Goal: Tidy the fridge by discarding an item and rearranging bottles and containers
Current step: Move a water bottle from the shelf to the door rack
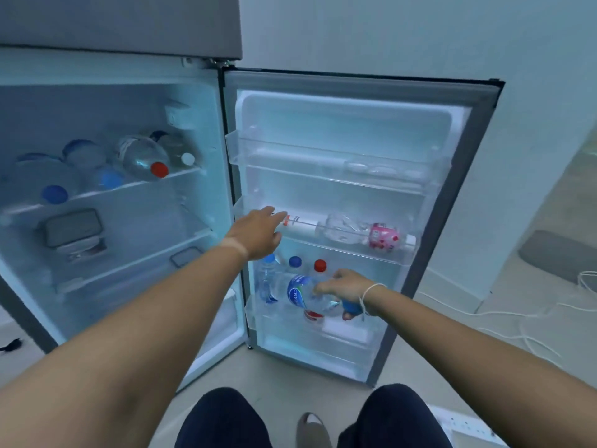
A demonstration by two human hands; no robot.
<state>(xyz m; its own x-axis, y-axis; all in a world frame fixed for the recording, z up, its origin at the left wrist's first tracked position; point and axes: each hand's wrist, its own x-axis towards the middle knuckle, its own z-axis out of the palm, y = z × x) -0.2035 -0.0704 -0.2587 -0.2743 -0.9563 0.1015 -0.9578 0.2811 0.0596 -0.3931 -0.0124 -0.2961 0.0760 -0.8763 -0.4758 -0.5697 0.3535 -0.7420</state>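
The fridge stands open, its door swung to the right. My left hand reaches to the middle door shelf and touches the end of a white tube-shaped bottle lying there, beside a crumpled clear bottle with a pink label. My right hand grips a blue-capped water bottle, tilted over the lower door shelf. Behind it stand bottles with a clear cap, a blue cap and a red cap. Whether my left fingers close on the tube is hidden.
Inside the fridge, several bottles lie on the top shelf and lidded containers sit on the middle shelf. The top door shelf holds a clear tray. White cables trail over the floor at right. My knees and a foot are below.
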